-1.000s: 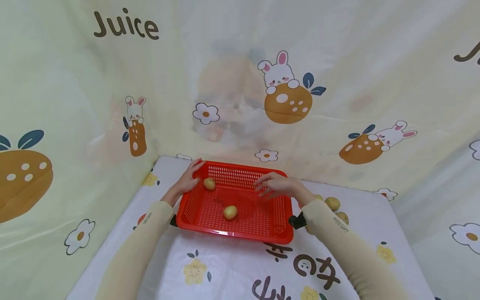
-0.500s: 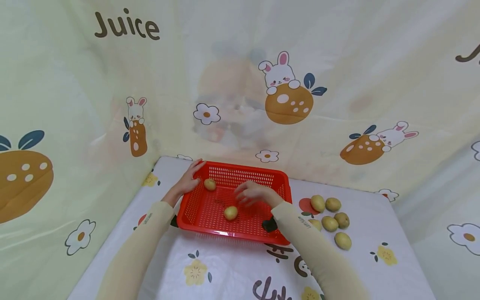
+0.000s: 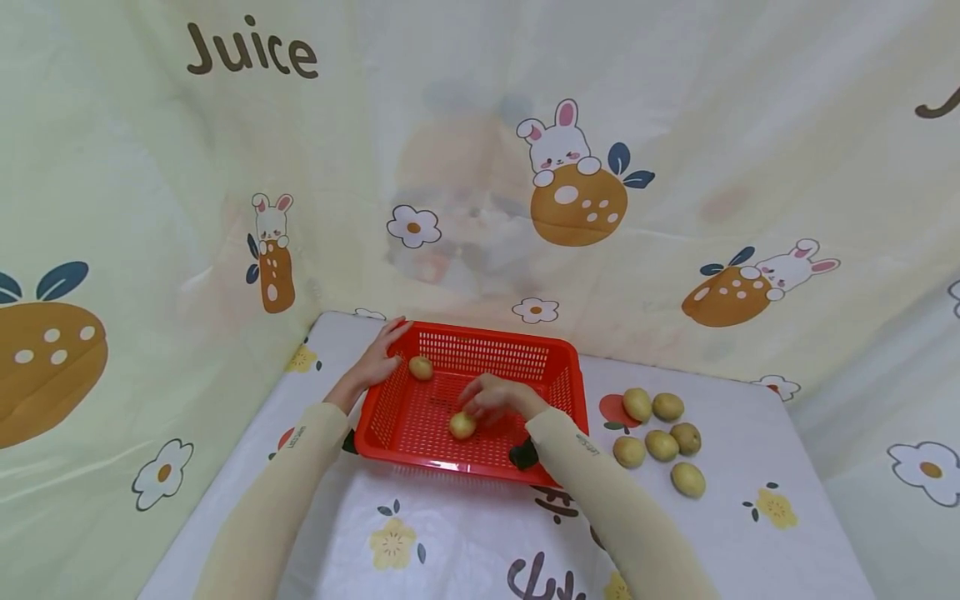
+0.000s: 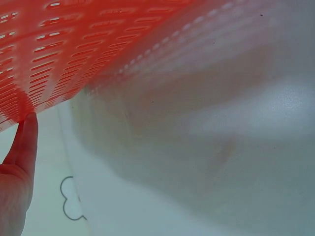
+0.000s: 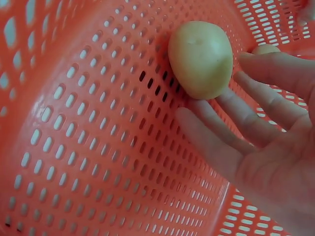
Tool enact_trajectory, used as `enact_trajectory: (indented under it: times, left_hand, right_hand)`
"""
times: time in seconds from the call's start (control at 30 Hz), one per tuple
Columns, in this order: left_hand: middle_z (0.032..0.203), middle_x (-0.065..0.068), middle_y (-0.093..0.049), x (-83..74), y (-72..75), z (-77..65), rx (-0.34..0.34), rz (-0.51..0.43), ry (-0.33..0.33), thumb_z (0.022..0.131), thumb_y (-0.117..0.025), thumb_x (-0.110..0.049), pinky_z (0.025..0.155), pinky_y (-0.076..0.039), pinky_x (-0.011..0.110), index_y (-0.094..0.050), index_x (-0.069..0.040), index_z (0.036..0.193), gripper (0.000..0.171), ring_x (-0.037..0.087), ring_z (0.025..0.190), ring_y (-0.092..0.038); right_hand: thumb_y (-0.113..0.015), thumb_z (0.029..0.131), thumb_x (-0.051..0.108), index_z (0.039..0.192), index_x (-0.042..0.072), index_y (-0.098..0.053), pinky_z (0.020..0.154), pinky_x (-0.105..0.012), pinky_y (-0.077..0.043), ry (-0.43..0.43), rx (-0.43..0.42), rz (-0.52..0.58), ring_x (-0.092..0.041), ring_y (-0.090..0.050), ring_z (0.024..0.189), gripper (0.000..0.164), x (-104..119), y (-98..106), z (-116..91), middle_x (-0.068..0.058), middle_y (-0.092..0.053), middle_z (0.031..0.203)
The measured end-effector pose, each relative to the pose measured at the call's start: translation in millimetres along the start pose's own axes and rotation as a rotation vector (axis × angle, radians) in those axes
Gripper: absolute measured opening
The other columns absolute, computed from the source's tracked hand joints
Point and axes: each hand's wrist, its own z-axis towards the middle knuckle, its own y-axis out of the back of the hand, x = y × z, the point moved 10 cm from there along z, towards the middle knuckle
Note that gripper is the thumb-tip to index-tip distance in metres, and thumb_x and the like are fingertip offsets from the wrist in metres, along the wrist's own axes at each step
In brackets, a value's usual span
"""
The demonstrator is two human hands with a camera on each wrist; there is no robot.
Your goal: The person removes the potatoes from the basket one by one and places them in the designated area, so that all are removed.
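A red perforated basket (image 3: 480,481) stands on the covered table. My left hand (image 3: 378,358) grips its left wall near the back corner, thumb inside; in the left wrist view, straight fingers (image 4: 28,135) lie against its outside. Inside the basket, one potato (image 3: 462,426) sits near the middle and a second potato (image 3: 421,367) in the back left corner. My right hand (image 3: 492,398) reaches down beside the middle potato. In the right wrist view its spread fingers (image 5: 206,135) and thumb are right at that potato's side, not closed round it.
Several loose potatoes (image 3: 662,446) lie on the printed white tablecloth (image 3: 450,550) to the right of the basket. A patterned curtain (image 3: 480,275) hangs close behind the basket, with others at both sides.
My right hand has moved left and down, from above the basket's right side to the middle potato. The left hand stays on the basket wall; the basket has not moved.
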Motion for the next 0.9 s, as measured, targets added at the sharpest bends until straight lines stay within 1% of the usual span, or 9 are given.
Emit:
enact_trajectory:
  times: [0.2, 0.4, 0.63, 0.73, 0.9]
  left_hand:
    - [0.161, 0.020, -0.015, 1.6, 0.3, 0.0, 0.000, 0.002, -0.003, 0.085, -0.045, 0.013, 0.113, -0.021, 0.060, -0.032, -0.001, 0.153, 0.070, 0.041, 0.146, -0.014]
    - [0.161, 0.020, -0.014, 5.0, -0.3, 1.4, -0.002, -0.006, -0.004, 0.085, -0.044, 0.013, 0.113, -0.021, 0.059, -0.031, -0.001, 0.153, 0.071, 0.040, 0.147, -0.013]
    - [0.161, 0.019, -0.014, 7.5, -2.6, 1.9, -0.001, -0.037, 0.007, 0.084, -0.045, 0.013, 0.113, -0.022, 0.057, -0.031, -0.003, 0.154, 0.073, 0.038, 0.148, -0.012]
    - [0.162, 0.018, -0.014, 6.8, -2.3, 1.1, 0.001, -0.037, 0.015, 0.084, -0.045, 0.013, 0.114, -0.022, 0.056, -0.032, -0.003, 0.154, 0.073, 0.037, 0.148, -0.013]
    - [0.161, 0.019, -0.014, 4.2, -0.8, 0.5, 0.000, -0.032, 0.007, 0.084, -0.044, 0.014, 0.113, -0.022, 0.058, -0.031, -0.002, 0.154, 0.072, 0.039, 0.148, -0.012]
  right_hand:
    - [-0.064, 0.087, -0.001, 0.120, -0.004, -0.067, 0.085, -0.044, -0.055, 0.026, 0.026, -0.051, -0.024, -0.065, 0.085, 0.034, 6, -6, -1, -0.010, -0.067, 0.102]
    - [-0.066, 0.085, 0.000, 0.119, -0.002, -0.068, 0.083, -0.039, -0.055, 0.019, 0.031, -0.087, -0.020, -0.062, 0.084, 0.033, 10, -10, 1, -0.007, -0.067, 0.101]
    - [-0.066, 0.083, -0.004, 0.114, -0.003, -0.071, 0.083, -0.040, -0.055, 0.024, 0.034, -0.121, -0.020, -0.061, 0.082, 0.031, 12, -14, 1, -0.007, -0.067, 0.099]
    - [-0.067, 0.082, -0.003, 0.110, -0.001, -0.072, 0.083, -0.040, -0.055, -0.002, 0.031, -0.119, -0.021, -0.062, 0.082, 0.028, 10, -14, 1, -0.007, -0.067, 0.099]
    - [-0.068, 0.083, -0.001, 0.105, 0.002, -0.074, 0.080, -0.039, -0.056, -0.072, 0.019, -0.119, -0.022, -0.061, 0.082, 0.022, 7, -13, 0, -0.007, -0.066, 0.097]
